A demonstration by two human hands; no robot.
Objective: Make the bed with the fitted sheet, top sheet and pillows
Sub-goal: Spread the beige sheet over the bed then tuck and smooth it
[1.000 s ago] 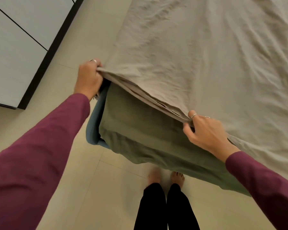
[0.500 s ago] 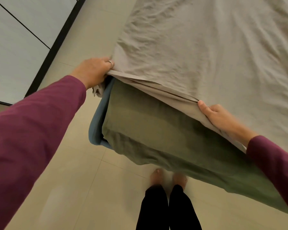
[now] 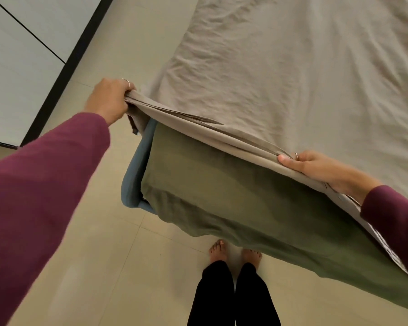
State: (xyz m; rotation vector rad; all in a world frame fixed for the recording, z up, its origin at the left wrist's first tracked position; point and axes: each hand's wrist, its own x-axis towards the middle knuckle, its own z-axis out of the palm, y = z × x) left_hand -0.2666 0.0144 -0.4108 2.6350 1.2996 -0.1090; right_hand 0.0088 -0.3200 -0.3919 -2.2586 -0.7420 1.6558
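— At the foot of the bed, how many sheets?
— 2: 1 beige sheet [image 3: 292,74] spread on top, 1 green sheet [image 3: 233,198] over the mattress end, above a blue frame [image 3: 137,170].
— And the hands?
— 2. The left hand [image 3: 108,100] bunches the beige corner in curled fingers; the right hand [image 3: 316,167] pinches its folded edge, thumb on top.

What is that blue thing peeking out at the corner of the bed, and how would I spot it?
Start at the bed's near left corner, just under the left hand gripping the beige sheet. Below the lifted edge hangs an olive-green sheet; the blue corner piece wraps its left end. It alone is blue and rounded.
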